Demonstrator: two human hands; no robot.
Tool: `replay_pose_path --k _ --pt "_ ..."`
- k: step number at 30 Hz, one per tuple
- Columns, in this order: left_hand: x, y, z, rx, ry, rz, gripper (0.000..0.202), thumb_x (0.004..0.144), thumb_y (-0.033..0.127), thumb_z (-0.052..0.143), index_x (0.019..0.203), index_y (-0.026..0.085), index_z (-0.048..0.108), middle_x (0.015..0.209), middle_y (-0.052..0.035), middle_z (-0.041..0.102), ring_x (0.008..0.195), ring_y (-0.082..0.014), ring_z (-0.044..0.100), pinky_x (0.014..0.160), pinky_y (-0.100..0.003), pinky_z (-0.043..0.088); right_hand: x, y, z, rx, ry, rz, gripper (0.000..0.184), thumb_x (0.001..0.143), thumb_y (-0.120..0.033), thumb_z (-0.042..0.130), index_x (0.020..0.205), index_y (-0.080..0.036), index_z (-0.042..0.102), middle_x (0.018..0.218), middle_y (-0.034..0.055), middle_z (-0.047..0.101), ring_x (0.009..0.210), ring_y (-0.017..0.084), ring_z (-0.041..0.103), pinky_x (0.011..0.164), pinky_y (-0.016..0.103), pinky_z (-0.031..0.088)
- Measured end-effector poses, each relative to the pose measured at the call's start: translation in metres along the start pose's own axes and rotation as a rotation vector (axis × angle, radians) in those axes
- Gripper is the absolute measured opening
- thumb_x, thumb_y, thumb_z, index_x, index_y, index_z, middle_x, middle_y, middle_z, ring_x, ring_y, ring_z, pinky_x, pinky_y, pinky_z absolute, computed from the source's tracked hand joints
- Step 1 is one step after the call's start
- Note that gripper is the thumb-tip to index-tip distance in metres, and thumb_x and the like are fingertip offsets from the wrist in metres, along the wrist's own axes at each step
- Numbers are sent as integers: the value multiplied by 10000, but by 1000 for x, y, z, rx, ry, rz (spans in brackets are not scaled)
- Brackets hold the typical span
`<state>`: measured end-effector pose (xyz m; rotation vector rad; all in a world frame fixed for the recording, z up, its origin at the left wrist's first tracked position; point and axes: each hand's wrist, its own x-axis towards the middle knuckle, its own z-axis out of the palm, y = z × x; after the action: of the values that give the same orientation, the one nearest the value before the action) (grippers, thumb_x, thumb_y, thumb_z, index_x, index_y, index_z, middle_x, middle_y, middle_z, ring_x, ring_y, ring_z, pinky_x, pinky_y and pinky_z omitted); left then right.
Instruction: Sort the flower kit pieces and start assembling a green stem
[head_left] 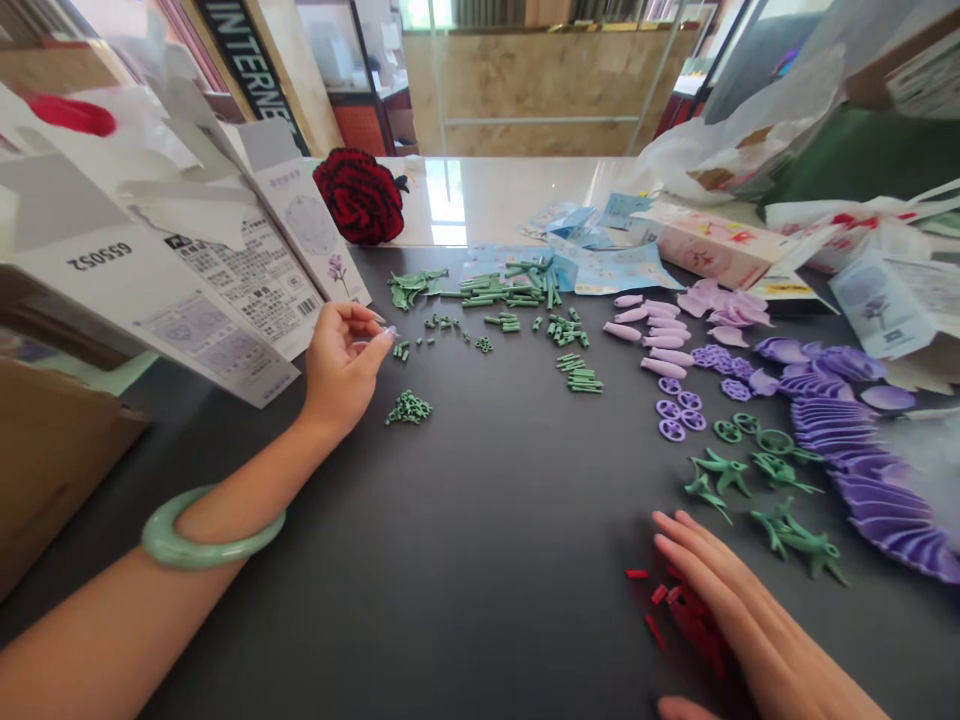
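My left hand is closed in a pinch at thumb and forefinger, with a small clear or pale piece at the tips; its exact kind is too small to tell. Just past those fingertips lie tiny green pieces, and below them sits a heap of small green connectors. At the lower right my right hand is open, fingers stretched out, curved beside and partly over small red pieces. Some of the red pieces are hidden under its palm. A jade-green bangle circles my left forearm.
Green stem pieces lie at the back middle. Pale pink pieces, purple rings, green leaf parts and purple petals spread along the right. An opened white box and a dark red crocheted flower stand left.
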<state>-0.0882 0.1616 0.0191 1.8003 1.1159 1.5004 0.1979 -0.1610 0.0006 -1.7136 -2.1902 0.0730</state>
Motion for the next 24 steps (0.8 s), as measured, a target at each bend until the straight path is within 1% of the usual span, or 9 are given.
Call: replay_pose_path --k 3,7,12,13,14,17,18,20,24 --pt "0 0 0 2 -8 1 260 724 281 697 883 258 492 818 -5 567 814 -192 611 665 -324 514 15 -5 3 -2 0 -58 937 892 -387 639 1643 -249 96 1533 132 494 1326 375 545 962 484 599" --pt "1 -1 -1 10 -46 -9 249 732 268 693 879 240 493 813 -6 556 799 -179 611 661 -301 520 32 -12 10 -6 5 -126 904 922 -309 587 1643 -205 51 1523 139 499 1335 355 536 988 476 586" --pt "2 -3 0 -19 -15 -37 221 751 282 701 861 225 518 810 -15 579 779 -172 616 682 -295 530 57 -22 15 -171 61 -290 803 975 -195 408 1605 -10 -55 1359 238 619 1252 351 594 917 439 617" --pt "2 -4 1 -28 -9 -36 199 776 306 687 858 225 525 802 -17 583 773 -173 621 682 -297 533 62 -23 16 -198 70 -313 774 973 -177 388 1599 23 -23 1336 254 629 1236 355 601 906 433 620" --pt "2 -4 2 -37 -8 -34 176 808 334 662 855 228 531 790 -19 586 766 -175 627 678 -299 535 67 -23 16 -210 73 -330 729 967 -157 380 1592 46 64 1327 265 629 1232 360 598 906 429 618" --pt "2 -5 2 -59 -13 -30 169 890 398 575 837 241 541 775 -28 606 768 -189 650 647 -304 539 80 -23 20 -191 42 -332 523 942 -96 379 1436 59 450 1355 281 601 1266 369 559 953 428 586" --pt "2 -6 2 -62 -12 -30 183 904 410 557 830 244 542 781 -34 617 776 -195 657 636 -308 538 83 -22 22 -174 22 -324 479 939 -82 374 1373 51 526 1369 280 590 1283 366 544 973 430 572" --pt "2 -6 2 -67 -7 -31 204 917 424 541 817 246 546 797 -46 636 787 -206 665 626 -318 534 89 -20 26 -129 -5 -309 466 937 -59 360 1340 40 572 1396 276 570 1312 354 521 1006 431 548" --pt "1 -6 2 -77 -8 -42 202 897 423 548 798 247 555 795 -56 646 794 -223 669 616 -327 534 107 -17 32 -20 -53 -316 500 919 -21 365 1380 70 538 1437 309 520 1370 371 455 1067 477 497"
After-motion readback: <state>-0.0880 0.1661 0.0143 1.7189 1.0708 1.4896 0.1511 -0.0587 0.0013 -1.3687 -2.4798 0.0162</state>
